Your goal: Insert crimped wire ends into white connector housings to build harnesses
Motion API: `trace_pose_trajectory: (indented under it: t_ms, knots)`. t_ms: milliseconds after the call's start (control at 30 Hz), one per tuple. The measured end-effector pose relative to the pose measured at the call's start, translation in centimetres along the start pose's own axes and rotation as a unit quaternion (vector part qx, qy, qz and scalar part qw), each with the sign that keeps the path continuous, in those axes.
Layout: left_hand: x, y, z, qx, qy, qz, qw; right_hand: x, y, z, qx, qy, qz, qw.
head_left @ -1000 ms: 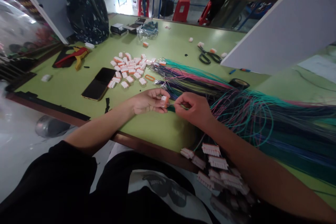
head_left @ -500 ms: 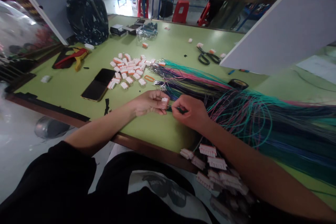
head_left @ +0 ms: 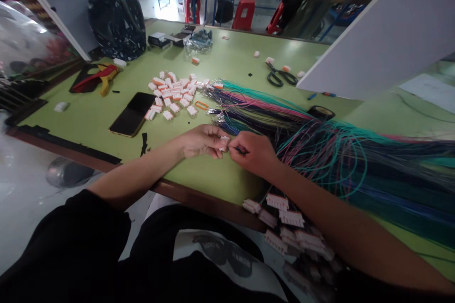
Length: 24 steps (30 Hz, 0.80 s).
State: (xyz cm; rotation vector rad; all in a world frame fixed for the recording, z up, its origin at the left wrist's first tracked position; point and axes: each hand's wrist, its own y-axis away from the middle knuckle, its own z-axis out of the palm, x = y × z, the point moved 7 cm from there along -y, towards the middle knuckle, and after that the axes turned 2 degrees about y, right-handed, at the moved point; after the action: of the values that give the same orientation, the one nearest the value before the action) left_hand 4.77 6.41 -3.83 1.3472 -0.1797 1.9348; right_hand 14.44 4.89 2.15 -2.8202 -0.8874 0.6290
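Observation:
Between thumb and fingers, my left hand (head_left: 202,142) pinches a small white connector housing (head_left: 224,140) above the front of the table. My right hand (head_left: 253,151) is closed right beside it, fingertips at the connector's right side. A thin dark wire seems to be in those fingers, though most of it is hidden. Behind the hands lies a pile of white and orange connector housings (head_left: 174,92). Bundles of teal, pink and dark wires (head_left: 263,104) with bare metal terminals run off to the right. Wired white connectors (head_left: 291,218) hang over the table edge beneath my right forearm.
A phone (head_left: 132,114) lies left of the pile, and a red and yellow tool (head_left: 101,78) farther left. Black scissors (head_left: 280,75) and a roll of black tape (head_left: 322,112) are at the right. A white panel (head_left: 373,33) juts in there. A black bag (head_left: 117,23) stands behind.
My right hand has moved slightly left, up against the connector. The connector has turned a little in my left fingers.

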Motion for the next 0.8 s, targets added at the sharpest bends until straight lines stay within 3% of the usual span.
trace_pose_trajectory:
  t_ms: [67,167,267,367,533,800]
  knots:
    - [0.0,0.0,-0.1,0.002,-0.006,-0.002,1.000,0.2,-0.1,0.1,-0.008,-0.012,0.013,1.000]
    - [0.3,0.3,-0.2,0.005,-0.026,-0.001,1.000,1.3,-0.7,-0.1,-0.040,-0.108,0.025,0.993]
    - [0.6,0.7,-0.1,-0.013,-0.073,-0.011,0.997,3.9,-1.7,-1.3,-0.029,-0.159,0.061,0.985]
    - [0.3,1.0,0.0,-0.041,-0.131,-0.039,0.990,7.2,-2.2,-2.6,0.019,-0.026,0.129,0.991]
    - [-0.4,1.1,0.1,-0.074,-0.179,-0.063,0.979,8.2,-1.8,-1.2,-0.085,0.167,0.131,0.973]
    - [-0.5,1.2,0.1,-0.073,-0.198,-0.068,0.975,8.0,-1.2,-1.0,-0.164,0.204,0.117,0.958]
